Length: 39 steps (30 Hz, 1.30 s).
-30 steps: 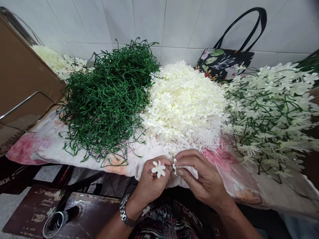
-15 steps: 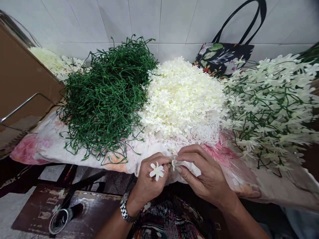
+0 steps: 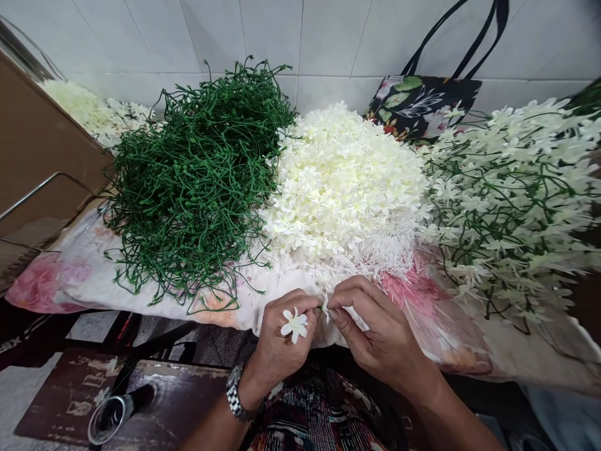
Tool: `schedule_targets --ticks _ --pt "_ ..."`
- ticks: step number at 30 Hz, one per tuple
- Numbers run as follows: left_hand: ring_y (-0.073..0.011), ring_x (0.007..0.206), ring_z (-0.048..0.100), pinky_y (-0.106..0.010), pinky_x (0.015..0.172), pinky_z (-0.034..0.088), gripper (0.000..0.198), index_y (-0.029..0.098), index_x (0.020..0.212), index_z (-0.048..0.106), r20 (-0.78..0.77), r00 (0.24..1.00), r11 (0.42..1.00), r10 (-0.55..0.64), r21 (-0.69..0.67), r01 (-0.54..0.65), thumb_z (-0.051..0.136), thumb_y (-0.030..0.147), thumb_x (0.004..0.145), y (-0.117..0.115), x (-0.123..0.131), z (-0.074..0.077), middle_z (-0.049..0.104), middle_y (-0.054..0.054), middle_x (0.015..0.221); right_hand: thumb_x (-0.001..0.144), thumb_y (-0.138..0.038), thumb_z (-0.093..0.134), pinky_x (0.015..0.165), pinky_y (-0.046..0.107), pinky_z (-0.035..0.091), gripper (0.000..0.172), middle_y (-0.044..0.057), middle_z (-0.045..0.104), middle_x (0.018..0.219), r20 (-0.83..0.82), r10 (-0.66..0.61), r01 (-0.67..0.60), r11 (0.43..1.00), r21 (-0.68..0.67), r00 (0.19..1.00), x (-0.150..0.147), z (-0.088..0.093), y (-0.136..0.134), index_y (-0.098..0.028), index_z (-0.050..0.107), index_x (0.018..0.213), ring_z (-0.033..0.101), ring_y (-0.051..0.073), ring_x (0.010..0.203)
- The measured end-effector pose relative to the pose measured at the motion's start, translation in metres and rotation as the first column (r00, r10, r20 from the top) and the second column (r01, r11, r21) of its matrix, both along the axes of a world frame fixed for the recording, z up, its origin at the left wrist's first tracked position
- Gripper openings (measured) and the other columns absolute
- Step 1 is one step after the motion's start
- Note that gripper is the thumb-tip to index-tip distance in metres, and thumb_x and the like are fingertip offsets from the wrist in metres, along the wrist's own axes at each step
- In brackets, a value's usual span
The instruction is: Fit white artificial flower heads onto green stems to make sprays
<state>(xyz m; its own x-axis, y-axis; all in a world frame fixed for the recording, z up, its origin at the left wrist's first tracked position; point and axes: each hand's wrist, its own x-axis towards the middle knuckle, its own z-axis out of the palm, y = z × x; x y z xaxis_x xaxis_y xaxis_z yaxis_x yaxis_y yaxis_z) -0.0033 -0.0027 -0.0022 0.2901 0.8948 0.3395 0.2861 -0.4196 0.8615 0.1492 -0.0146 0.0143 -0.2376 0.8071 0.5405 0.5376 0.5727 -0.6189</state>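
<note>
My left hand (image 3: 287,335) is closed round a green stem, mostly hidden in the fingers. A white artificial flower (image 3: 294,324) sticks out over the back of that hand. Between the two hands, a second white flower (image 3: 325,307) is pinched by the thumb and fingertips of my right hand (image 3: 375,332), right at the green tip showing from the left fingers. Beyond the hands lies a heap of loose white flower heads (image 3: 347,181). A tangled pile of green plastic stems (image 3: 197,181) lies left of it.
Finished-looking white sprays with green stems (image 3: 521,207) are heaped at the right. A flowered black bag (image 3: 422,106) leans on the tiled wall. At left stand a cardboard box (image 3: 42,138) and, lower down, a cup of dark liquid (image 3: 109,418). Floral cloth (image 3: 164,307) covers the table.
My right fingers have closed in tighter on the second flower, bringing it slightly left against the stem tip. My left hand keeps its grip. The view has shifted slightly.
</note>
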Motion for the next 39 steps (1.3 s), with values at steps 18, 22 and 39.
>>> schedule_targets --ticks 18,22,39 --pt "-0.0086 0.049 0.036 -0.021 0.046 0.028 0.023 0.018 0.055 0.038 0.057 0.998 0.997 -0.036 -0.067 0.040 0.044 0.004 0.072 0.004 0.000 -0.003 0.035 0.005 0.053 0.086 -0.007 0.045 0.060 0.026 0.046 0.012 0.002 0.050 0.073 0.061 0.019 -0.017 0.999 -0.039 0.998 -0.008 -0.008 0.001 -0.018 0.050 0.083 0.051 0.013 0.068" --pt "-0.0093 0.051 0.043 -0.020 0.047 0.033 0.020 0.016 0.060 0.053 0.090 0.996 0.995 -0.009 -0.098 0.018 0.046 0.008 0.077 0.004 0.001 0.000 0.045 0.003 0.054 0.085 -0.006 0.046 0.059 0.025 0.046 0.012 0.002 0.053 0.073 0.007 -0.003 0.003 0.999 -0.042 1.000 -0.007 -0.010 0.000 -0.018 0.050 0.086 0.053 0.012 0.068" --pt "-0.0076 0.048 0.040 -0.018 0.047 0.031 0.019 0.016 0.060 0.051 0.026 0.998 0.999 0.052 -0.010 -0.051 0.046 0.007 0.076 0.003 0.003 -0.003 0.041 0.005 0.053 0.085 -0.006 0.046 0.060 0.028 0.044 0.012 0.004 0.052 0.070 0.150 -0.032 0.023 0.998 0.061 0.988 -0.006 -0.011 0.004 -0.015 0.052 0.079 0.049 0.015 0.067"
